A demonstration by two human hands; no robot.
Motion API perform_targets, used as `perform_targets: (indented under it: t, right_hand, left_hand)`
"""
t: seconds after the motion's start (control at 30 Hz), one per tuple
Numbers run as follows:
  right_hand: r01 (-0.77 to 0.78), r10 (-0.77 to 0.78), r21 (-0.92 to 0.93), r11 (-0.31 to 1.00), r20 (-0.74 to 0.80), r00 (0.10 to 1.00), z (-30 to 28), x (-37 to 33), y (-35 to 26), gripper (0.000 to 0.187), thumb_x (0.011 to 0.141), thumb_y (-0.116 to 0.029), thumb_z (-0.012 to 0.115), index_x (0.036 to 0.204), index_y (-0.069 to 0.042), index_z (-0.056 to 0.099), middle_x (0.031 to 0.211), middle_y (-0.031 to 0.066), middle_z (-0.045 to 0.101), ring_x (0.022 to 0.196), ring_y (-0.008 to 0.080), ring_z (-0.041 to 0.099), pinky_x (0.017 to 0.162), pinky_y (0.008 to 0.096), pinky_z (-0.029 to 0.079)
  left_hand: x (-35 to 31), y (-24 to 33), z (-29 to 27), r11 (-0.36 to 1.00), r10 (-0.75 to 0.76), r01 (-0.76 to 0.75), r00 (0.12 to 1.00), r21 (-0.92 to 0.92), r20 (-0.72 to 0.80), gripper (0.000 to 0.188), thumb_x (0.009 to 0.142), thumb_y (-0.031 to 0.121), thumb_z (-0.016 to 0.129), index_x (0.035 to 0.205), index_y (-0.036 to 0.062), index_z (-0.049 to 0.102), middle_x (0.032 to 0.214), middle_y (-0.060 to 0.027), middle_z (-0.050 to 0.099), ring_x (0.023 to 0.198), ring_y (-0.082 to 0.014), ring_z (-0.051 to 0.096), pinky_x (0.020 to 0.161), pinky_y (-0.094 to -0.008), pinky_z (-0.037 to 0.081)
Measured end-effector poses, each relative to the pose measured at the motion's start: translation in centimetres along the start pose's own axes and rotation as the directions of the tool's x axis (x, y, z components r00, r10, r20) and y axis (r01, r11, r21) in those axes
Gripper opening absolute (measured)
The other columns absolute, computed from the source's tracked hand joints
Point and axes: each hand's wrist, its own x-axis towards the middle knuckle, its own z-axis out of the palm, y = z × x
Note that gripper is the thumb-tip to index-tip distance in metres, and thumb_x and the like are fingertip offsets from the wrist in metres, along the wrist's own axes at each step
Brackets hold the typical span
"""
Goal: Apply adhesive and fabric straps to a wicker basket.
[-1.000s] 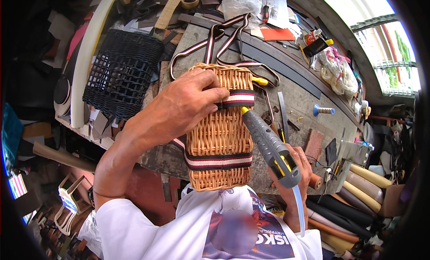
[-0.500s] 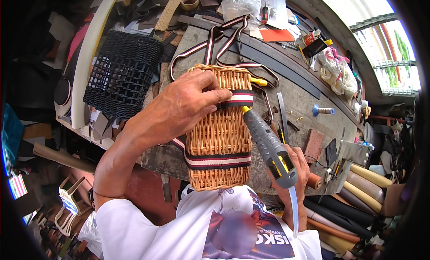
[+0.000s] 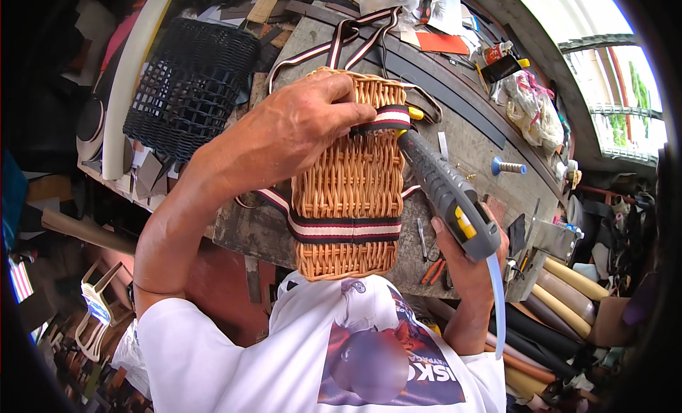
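A dark woven basket (image 3: 192, 86) sits left of the left hand (image 3: 302, 121), whose fingers pinch the upper striped strap (image 3: 393, 117). The wicker basket (image 3: 348, 178) is beneath that hand, extending below it. To its right, the right hand (image 3: 470, 267) grips a glue gun (image 3: 446, 184), nozzle by the strap; rolls of material (image 3: 568, 296) lie farther right of that hand.

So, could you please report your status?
Left hand on upper striped black-white fabric strap across tan rectangular wicker basket. Right hand holding grey plastic glue gun, yellow nozzle by strap. Left hand partly hiding strap.
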Motion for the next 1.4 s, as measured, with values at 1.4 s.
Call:
perform_targets:
  t: [1.4]
  right_hand:
    - [0.021, -0.019, 0.092, 0.995, -0.030, 0.999, -0.2, 0.5, 1.1, 0.032, 0.072, -0.012, 0.086, 0.096, 0.001, 0.069, 0.084, 0.0133, 0.068, 0.068, 0.0274, 0.068, 0.064, 0.0368, 0.053]
  left_hand:
    - [-0.1, -0.4, 0.2, 1.000, 0.000, 0.000, 1.000, 0.010, 0.016, 0.030, 0.090, 0.001, 0.062, 0.120, 0.0025, 0.065, 0.102, -0.0141, 0.059, 0.095, -0.0323, 0.061, 0.084, -0.0414, 0.050]
